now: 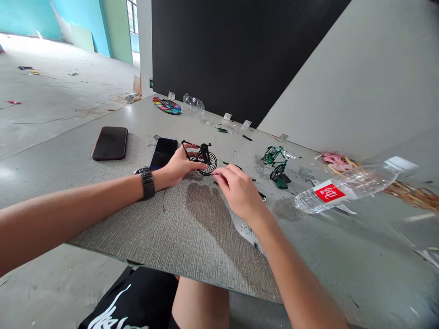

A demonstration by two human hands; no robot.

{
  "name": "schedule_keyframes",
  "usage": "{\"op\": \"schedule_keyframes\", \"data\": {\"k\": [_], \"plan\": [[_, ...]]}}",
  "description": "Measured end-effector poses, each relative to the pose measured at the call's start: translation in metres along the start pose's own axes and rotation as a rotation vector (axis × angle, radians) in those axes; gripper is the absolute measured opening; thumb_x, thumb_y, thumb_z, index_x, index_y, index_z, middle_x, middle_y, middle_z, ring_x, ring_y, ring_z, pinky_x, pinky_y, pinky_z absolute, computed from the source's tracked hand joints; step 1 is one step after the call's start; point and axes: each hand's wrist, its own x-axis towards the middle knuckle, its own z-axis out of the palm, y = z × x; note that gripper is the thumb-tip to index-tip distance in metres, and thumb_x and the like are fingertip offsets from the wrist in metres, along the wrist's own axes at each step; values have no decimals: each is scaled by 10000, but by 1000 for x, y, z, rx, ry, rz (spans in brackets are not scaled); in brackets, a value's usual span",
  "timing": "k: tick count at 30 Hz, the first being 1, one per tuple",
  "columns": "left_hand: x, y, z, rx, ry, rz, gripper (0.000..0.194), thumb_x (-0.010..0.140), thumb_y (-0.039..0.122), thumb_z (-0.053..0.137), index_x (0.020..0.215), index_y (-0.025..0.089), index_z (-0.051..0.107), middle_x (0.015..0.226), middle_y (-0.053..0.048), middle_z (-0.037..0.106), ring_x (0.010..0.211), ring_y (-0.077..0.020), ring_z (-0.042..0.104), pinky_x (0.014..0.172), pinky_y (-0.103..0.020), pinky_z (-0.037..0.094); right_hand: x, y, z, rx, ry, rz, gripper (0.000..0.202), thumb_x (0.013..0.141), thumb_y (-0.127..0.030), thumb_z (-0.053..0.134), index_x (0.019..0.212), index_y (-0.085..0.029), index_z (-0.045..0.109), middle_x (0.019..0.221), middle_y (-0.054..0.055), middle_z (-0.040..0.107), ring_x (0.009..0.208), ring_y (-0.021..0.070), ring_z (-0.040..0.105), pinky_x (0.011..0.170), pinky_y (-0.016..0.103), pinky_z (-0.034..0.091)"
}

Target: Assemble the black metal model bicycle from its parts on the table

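My left hand [183, 163], with a dark watch on its wrist, is closed around a small black model bicycle [205, 151] just above the table. The bicycle's spoked wheel points to the right, and part of its frame is hidden by my fingers. Close to that wheel, my right hand [236, 185] has its thumb and fingertips pinched together. What the pinch holds, if anything, is too small to make out. Thin black parts [248, 177] lie on the table beyond my right hand. A green model bicycle [274, 157] stands farther right, beside a small green block [281, 182].
Two phones, a reddish-edged one [109, 143] and a dark one [164, 151], lie at the left. A clear water bottle [356, 185] lies at the right. At the back are a paint palette [167, 106] and clear plastic packaging [194, 104]. A black panel [233, 55] rises behind.
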Motion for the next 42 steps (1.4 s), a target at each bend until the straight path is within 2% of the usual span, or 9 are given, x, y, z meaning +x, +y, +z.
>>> {"op": "schedule_keyframes", "data": {"k": [5, 9, 21, 28, 42], "plan": [[-1, -4, -1, 40, -87, 76, 674, 537, 25, 825, 1106, 175, 496, 961, -44, 676, 853, -177, 660, 770, -330, 521, 4, 4, 8, -2, 147, 20, 267, 1002, -242, 432, 1039, -178, 689, 974, 83, 661, 775, 160, 603, 689, 290, 452], [-2, -5, -2, 75, -105, 111, 698, 538, 40, 831, 1135, 171, 495, 975, -52, 680, 850, -176, 666, 776, -333, 524, 8, 4, 15, -32, 199, 19, 263, 994, -225, 445, 1037, -172, 698, 961, 81, 673, 798, 170, 614, 737, 303, 466], [-1, -6, -2, 163, -126, 139, 684, 572, 57, 817, 1153, 178, 477, 976, -56, 680, 844, -178, 679, 776, -334, 519, 12, 2, 20, -133, 202, 24, 271, 997, -211, 437, 1041, -170, 701, 958, 87, 685, 810, 188, 609, 740, 312, 457], [-4, -3, 0, 153, -105, 132, 673, 566, 52, 811, 1140, 177, 482, 966, -55, 676, 840, -180, 676, 755, -327, 518, 10, -2, 19, -239, 132, 28, 297, 1011, -213, 401, 1057, -165, 690, 988, 115, 676, 924, 233, 607, 768, 338, 444], [-5, -1, 2, 122, -101, 92, 667, 568, 35, 807, 1139, 174, 490, 937, -49, 682, 835, -165, 658, 766, -322, 505, 9, -4, 21, -413, 86, 12, 292, 991, -141, 362, 1151, -208, 598, 976, 101, 646, 845, 228, 614, 619, 326, 385]]}}
